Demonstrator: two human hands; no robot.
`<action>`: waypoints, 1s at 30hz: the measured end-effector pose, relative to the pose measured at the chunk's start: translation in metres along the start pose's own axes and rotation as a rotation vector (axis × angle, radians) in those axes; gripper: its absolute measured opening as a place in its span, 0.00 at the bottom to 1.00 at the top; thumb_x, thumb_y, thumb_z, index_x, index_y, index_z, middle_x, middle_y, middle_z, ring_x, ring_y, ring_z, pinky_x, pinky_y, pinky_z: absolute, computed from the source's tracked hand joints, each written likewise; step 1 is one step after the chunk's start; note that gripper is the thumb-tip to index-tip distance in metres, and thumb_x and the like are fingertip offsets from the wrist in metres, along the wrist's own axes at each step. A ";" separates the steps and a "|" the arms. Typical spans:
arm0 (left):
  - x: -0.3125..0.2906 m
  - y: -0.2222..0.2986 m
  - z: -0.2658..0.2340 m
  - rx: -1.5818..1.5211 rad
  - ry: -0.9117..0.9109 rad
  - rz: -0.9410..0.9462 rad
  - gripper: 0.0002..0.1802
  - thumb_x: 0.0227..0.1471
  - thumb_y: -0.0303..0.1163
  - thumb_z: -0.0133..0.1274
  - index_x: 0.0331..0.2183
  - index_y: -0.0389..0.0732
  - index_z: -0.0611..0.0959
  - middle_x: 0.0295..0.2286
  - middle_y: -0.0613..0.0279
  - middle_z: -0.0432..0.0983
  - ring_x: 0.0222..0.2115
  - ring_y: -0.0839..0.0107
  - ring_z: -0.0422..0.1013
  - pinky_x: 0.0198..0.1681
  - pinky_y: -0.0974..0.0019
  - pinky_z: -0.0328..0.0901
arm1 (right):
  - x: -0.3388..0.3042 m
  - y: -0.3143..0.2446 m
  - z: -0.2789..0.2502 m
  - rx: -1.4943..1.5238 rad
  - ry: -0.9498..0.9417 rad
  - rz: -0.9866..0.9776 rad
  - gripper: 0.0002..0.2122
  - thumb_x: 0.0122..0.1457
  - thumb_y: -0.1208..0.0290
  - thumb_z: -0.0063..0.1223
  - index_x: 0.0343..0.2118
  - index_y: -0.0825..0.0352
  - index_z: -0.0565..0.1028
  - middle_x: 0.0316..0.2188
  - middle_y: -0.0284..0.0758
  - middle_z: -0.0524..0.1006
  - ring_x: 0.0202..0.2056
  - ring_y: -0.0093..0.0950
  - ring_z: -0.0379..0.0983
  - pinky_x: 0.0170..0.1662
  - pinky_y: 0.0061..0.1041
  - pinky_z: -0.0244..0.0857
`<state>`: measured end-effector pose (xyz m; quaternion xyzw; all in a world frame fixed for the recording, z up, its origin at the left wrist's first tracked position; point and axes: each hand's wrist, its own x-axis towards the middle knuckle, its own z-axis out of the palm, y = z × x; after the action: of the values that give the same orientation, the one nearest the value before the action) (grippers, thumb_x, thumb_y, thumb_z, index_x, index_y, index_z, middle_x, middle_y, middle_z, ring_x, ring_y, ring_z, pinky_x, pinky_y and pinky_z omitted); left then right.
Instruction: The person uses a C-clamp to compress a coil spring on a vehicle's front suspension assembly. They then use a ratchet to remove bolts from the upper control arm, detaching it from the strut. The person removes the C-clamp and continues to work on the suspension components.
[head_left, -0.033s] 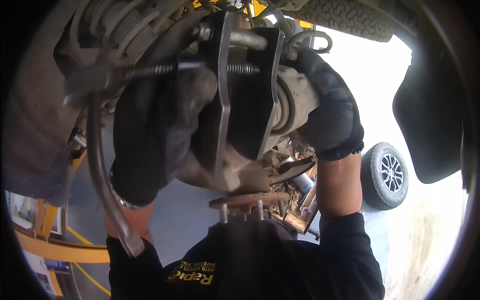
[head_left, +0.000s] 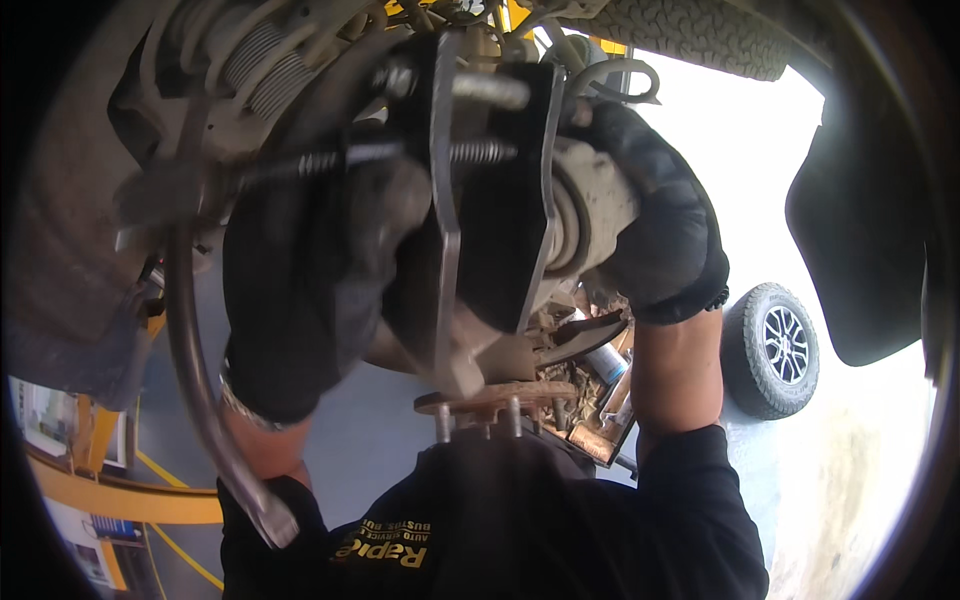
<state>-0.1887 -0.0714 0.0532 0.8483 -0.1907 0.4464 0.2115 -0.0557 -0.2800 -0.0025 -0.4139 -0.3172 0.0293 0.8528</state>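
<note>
Against the earlier frame, the single curved metal bar (head_left: 195,370) on the left has shifted, its flattened lower end now nearer and slightly farther right; the one dark block (head_left: 165,205) in front of the bar's upper part has also come nearer and is motion-blurred; the one threaded rod (head_left: 483,152) now slants more, its left end nearer than its right.

Two hands show, both in black gloves; the left hand (head_left: 320,235) has dropped a touch nearer, its fingers bent beside the left plate (head_left: 450,235) and just below the rod, though what they grip is hidden; the right hand (head_left: 655,205) is almost unmoved, curved against the right side of one pale bushing housing (head_left: 600,195), and I cannot tell how tightly it holds.

The bent metal plates number two; the rod sits in the far half of the scene, its threads bridging most of the gap between the left plate and the right plate (head_left: 550,222); one thick pin (head_left: 490,90) lies farther off, blurred.

Nearer than the plates is one rusty hub flange (head_left: 490,400) with at least three studs (head_left: 515,418); one wheel (head_left: 770,350) is on the right, one treaded tyre (head_left: 690,35) at the far right, and one looped hose (head_left: 655,78) beyond the right hand; ribbed boots (head_left: 260,75) are far left, too overlapped to count surely.
</note>
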 end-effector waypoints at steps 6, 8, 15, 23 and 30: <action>-0.025 0.066 0.018 0.140 -0.082 -0.152 0.48 0.53 0.64 0.45 0.58 0.30 0.67 0.44 0.47 0.75 0.43 0.59 0.75 0.44 0.61 0.72 | -0.014 0.029 -0.061 0.333 -0.417 -0.174 0.23 0.59 0.68 0.52 0.56 0.75 0.68 0.51 0.47 0.75 0.51 0.38 0.74 0.56 0.35 0.69; -0.035 0.075 0.027 0.183 -0.093 -0.177 0.53 0.52 0.69 0.44 0.59 0.29 0.66 0.44 0.46 0.75 0.43 0.58 0.75 0.44 0.60 0.72 | -0.029 0.014 -0.069 0.196 -0.412 -0.002 0.26 0.57 0.68 0.55 0.57 0.75 0.68 0.50 0.47 0.76 0.51 0.38 0.75 0.56 0.34 0.69; -0.082 0.065 0.062 0.292 -0.020 0.067 0.49 0.50 0.65 0.57 0.58 0.34 0.70 0.40 0.46 0.77 0.35 0.54 0.78 0.38 0.57 0.75 | -0.013 0.044 -0.092 0.566 -0.701 0.045 0.15 0.62 0.76 0.53 0.51 0.75 0.74 0.47 0.45 0.78 0.48 0.37 0.76 0.54 0.33 0.70; -0.090 0.045 0.069 0.338 0.149 0.048 0.36 0.51 0.53 0.61 0.52 0.33 0.78 0.44 0.50 0.77 0.43 0.51 0.71 0.46 0.52 0.67 | -0.009 0.062 -0.073 0.484 -0.551 0.232 0.14 0.61 0.75 0.51 0.48 0.76 0.75 0.43 0.41 0.79 0.45 0.32 0.77 0.51 0.32 0.70; -0.109 0.034 0.072 0.437 0.079 -0.040 0.33 0.49 0.52 0.64 0.49 0.37 0.81 0.37 0.59 0.78 0.44 0.57 0.71 0.46 0.53 0.67 | -0.002 0.079 -0.088 0.254 -0.553 0.256 0.15 0.58 0.76 0.53 0.47 0.77 0.75 0.44 0.42 0.79 0.47 0.33 0.76 0.54 0.30 0.67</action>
<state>-0.2150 -0.1231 -0.0684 0.8595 -0.0642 0.5056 0.0386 0.0093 -0.2894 -0.1004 -0.3170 -0.4760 0.2871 0.7685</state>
